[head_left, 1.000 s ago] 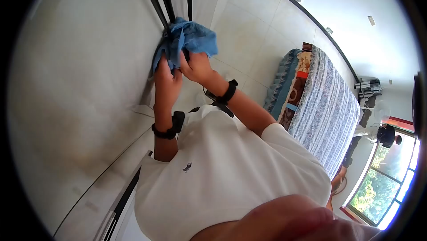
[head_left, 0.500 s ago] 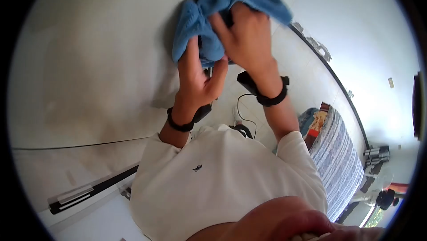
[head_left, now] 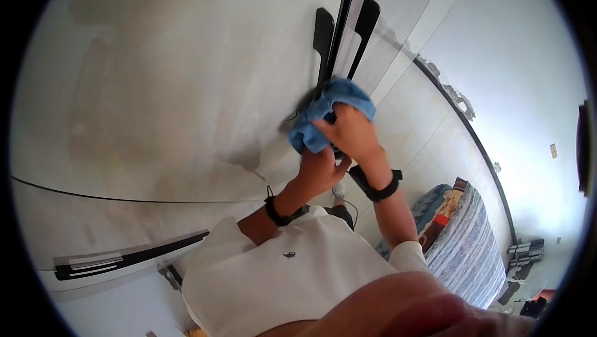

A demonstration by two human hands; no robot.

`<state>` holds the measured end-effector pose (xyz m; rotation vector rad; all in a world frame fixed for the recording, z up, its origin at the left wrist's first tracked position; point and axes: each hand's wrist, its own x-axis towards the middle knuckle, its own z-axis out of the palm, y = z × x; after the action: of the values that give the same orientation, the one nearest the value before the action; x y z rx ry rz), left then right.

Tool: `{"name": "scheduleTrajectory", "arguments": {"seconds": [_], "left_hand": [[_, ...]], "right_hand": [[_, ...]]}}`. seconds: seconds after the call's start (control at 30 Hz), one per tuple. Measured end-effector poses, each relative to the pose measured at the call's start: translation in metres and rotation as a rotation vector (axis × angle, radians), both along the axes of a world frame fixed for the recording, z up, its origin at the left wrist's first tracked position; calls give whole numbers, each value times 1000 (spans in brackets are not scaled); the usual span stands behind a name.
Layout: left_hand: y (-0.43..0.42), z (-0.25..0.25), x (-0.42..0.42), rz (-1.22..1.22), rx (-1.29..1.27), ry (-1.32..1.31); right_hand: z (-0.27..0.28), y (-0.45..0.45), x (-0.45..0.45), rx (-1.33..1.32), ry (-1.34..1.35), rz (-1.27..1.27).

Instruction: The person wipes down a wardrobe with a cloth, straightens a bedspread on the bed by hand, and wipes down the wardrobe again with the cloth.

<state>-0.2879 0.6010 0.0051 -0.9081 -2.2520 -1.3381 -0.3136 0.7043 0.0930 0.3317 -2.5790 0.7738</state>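
The cloth (head_left: 349,91) is bunched over the lower stretch of the 2 handles (head_left: 323,29). The right hand (head_left: 356,133) grips its folds; the left hand (head_left: 316,172) curls at its lower edge — pinch unclear. Even, light pressure should keep the folds from slipping.

The cabinet (head_left: 155,76) stands before the person, its seam (head_left: 345,13) running between two handles (head_left: 323,32). At their lower part sits the cloth (head_left: 336,97), with the right hand (head_left: 354,135) and left hand (head_left: 318,169) on it, the left one nearer the body. Over on the person's left is the side handle (head_left: 130,259). To the right, across some floor (head_left: 404,113), is what seems a bed (head_left: 466,244). Beyond lies the wall (head_left: 522,88), skirting (head_left: 479,141) along its foot.
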Motion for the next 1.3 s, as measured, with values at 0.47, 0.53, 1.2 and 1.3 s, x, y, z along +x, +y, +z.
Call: {"name": "scheduleTrajectory", "arguments": {"seconds": [0.47, 0.53, 1.2, 1.3], "left_hand": [[3, -63, -13, -70, 14, 160], [13, -50, -18, -38, 30, 196], [45, -59, -15, -179, 24, -221], [47, -86, -15, -197, -112, -147]], "right_hand": [[-97, 30, -17, -628, 42, 29], [-73, 26, -16, -610, 255, 29], [-62, 47, -12, -87, 238, 87], [-67, 59, -3, -206, 96, 164]]}}
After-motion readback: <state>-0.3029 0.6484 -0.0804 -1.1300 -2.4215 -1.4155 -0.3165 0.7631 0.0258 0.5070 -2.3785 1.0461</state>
